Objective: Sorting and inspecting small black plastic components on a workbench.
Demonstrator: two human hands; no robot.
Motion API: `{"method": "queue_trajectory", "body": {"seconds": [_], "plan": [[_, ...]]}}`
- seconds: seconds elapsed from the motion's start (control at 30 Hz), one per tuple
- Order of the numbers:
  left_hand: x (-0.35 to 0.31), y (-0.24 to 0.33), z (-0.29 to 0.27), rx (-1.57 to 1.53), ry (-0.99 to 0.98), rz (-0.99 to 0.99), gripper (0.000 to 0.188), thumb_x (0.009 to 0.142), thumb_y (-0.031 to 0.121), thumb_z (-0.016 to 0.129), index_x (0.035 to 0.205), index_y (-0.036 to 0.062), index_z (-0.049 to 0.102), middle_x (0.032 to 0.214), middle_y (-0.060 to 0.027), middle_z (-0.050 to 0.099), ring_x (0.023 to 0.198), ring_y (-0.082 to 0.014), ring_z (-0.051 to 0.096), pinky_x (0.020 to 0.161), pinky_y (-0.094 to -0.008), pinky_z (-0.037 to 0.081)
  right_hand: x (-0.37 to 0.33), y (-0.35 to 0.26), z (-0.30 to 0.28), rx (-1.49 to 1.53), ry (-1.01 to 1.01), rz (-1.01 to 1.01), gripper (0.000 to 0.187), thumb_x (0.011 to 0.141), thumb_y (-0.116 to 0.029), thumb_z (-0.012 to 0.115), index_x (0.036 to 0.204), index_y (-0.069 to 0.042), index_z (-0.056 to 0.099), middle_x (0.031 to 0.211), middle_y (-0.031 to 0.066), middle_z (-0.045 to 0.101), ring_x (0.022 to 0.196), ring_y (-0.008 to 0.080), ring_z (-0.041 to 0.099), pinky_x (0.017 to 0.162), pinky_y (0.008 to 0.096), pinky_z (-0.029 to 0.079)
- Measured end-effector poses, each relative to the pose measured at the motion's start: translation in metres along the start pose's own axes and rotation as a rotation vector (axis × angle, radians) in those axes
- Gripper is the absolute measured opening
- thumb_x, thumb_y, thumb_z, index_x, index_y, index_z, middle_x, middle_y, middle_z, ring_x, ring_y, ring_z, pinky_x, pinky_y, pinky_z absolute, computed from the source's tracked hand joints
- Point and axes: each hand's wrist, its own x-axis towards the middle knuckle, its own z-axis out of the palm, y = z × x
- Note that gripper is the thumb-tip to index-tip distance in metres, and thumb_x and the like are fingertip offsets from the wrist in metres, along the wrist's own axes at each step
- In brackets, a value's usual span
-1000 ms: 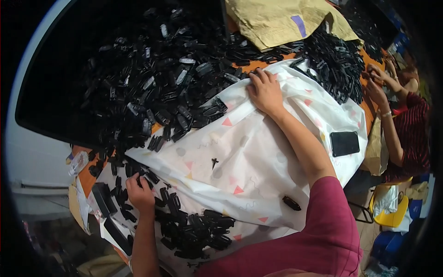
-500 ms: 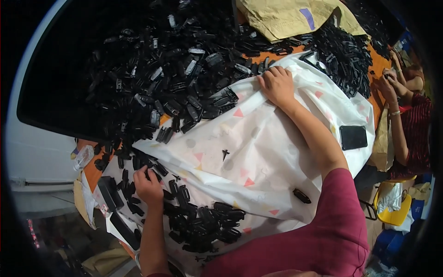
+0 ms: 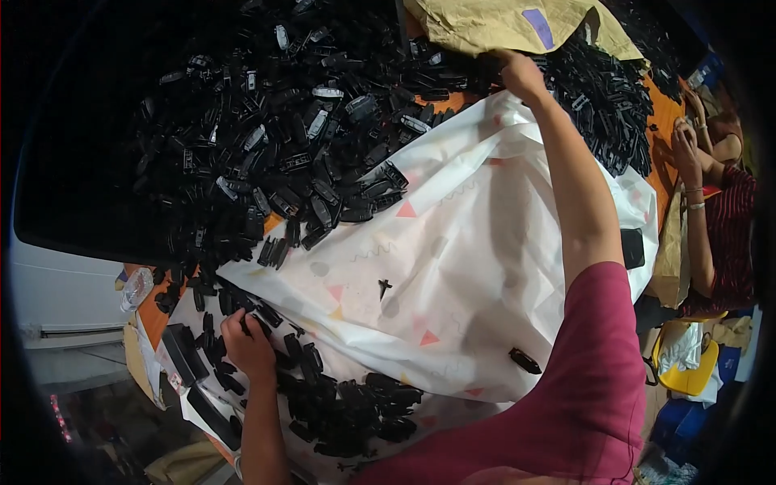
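Observation:
My left hand [image 3: 249,346] is low among small black plastic casings at the near left, its fingers curled with something dark between them that I cannot make out. Close by on the cloth lies a loose heap of black casings [image 3: 347,412]. My right arm is stretched far forward. My right hand [image 3: 521,77] is at the far pile of black parts [image 3: 602,105], by the edge of a yellowish paper sack [image 3: 477,28]; its fingertips are hidden. Beneath my arms spreads a white patterned cloth [image 3: 477,234], creased and folded over, with a small black cross-shaped piece [image 3: 385,288] and one casing [image 3: 525,360] on it.
A large mound of black casings [image 3: 315,121] covers the far left. A dark flat rectangular object [image 3: 632,247] lies on the cloth at right. Black boxes [image 3: 185,354] stand at the near left. Another person's hands [image 3: 685,145] work at the far right, beyond a yellow chair [image 3: 691,372].
My right hand has left the cloth's far edge and reached forward to the parts by the paper sack. My left hand stays among the casings, fingers still curled.

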Motion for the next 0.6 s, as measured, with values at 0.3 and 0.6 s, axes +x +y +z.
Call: {"method": "queue_trajectory", "body": {"seconds": [0.3, 0.6], "plan": [[0.0, -0.007, 0.002, -0.066, -0.01, 0.026, 0.015, 0.083, 0.005, 0.052, 0.097, -0.0013, 0.054, 0.094, -0.0143, 0.054, 0.086, -0.0294, 0.054, 0.076, -0.0347, 0.043, -0.042, 0.01, 0.01, -0.081, 0.001, 0.007, 0.045, 0.07, -0.02, 0.067, 0.113, -0.01, 0.055, 0.101, 0.0128, 0.062, 0.093, 0.0298, 0.059, 0.08, 0.0341, 0.045], [0.0, -0.008, 0.003, -0.009, 0.034, 0.066, 0.013, 0.084, 0.005, 0.052, 0.095, -0.0006, 0.054, 0.091, -0.0136, 0.054, 0.084, -0.0277, 0.053, 0.076, -0.0332, 0.043, -0.042, 0.001, 0.011, -0.287, 0.053, -0.057, 0.047, 0.069, -0.038, 0.067, 0.112, -0.021, 0.055, 0.101, 0.0066, 0.06, 0.101, 0.0283, 0.054, 0.081, 0.0474, 0.043]]}}
